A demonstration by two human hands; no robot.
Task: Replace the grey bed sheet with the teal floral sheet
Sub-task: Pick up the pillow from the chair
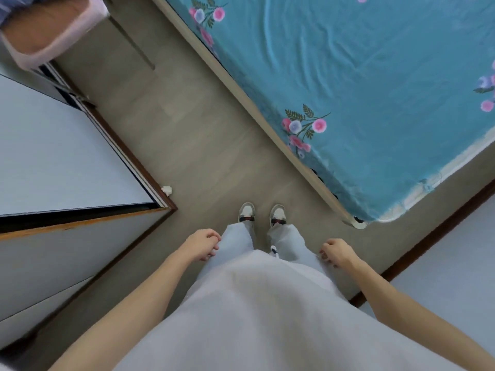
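The teal floral sheet [361, 84] lies spread over the bed at the upper right, with light wrinkles and pink and blue flowers along its edge. At the bed's near corner a pale strip of mattress [417, 194] shows below the sheet's hem. I stand on the floor beside the bed. My left hand [202, 245] hangs by my left thigh with loosely curled fingers and holds nothing. My right hand [336, 251] hangs by my right thigh, also loosely curled and holding nothing. No grey sheet is in view.
A white cabinet [53, 162] with a dark wooden edge stands at the left. A pink basket [53, 52] sits at the top left corner. A small white crumpled scrap [166, 190] lies on the beige floor [187, 124]. A dark skirting board [428, 236] runs along the right wall.
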